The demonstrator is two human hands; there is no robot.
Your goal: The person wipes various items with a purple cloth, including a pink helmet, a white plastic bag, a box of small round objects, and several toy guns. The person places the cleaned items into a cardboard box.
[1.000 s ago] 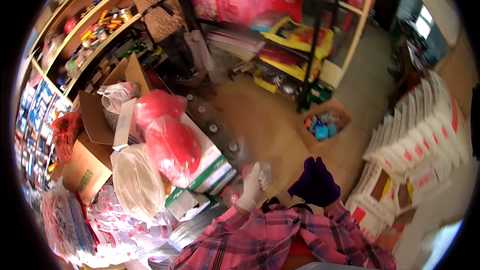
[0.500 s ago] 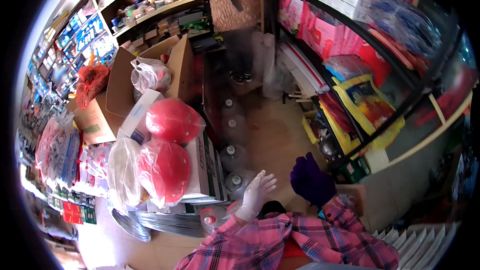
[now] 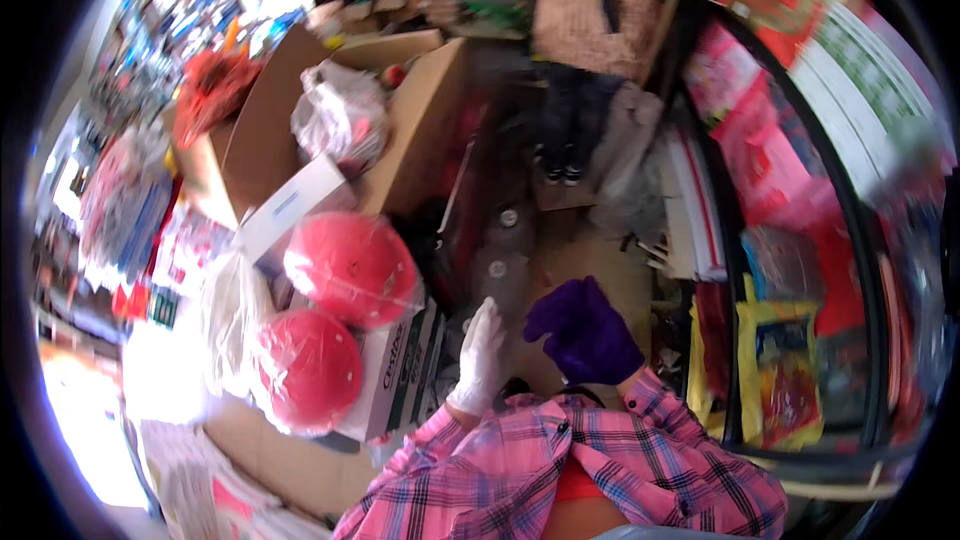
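My left hand [image 3: 478,362], in a white glove, is held up in front of my body with its fingers stretched upward, seen nearly edge-on. It is empty and nearest to the stack of boxes and red helmet-like domes in clear plastic [image 3: 355,268]. To its right, my right hand [image 3: 588,334] wears a purple glove. Its fingers are slightly bent and point left toward the other hand, and nothing shows in it. The hands are apart. Clear plastic bottles [image 3: 497,275] stand on the floor beyond them, partly blurred.
An open cardboard box [image 3: 415,135] on the left holds a white plastic bag [image 3: 340,118]. A black-framed rack [image 3: 850,240] on the right carries pink packages and a yellow bag [image 3: 790,375]. Ahead, a person [image 3: 590,25] stands at the end of the narrow aisle [image 3: 572,258].
The view has swung, so the boxes and rack sit differently. My right hand has turned from fingers upward to fingers pointing left. My left hand has turned more edge-on.
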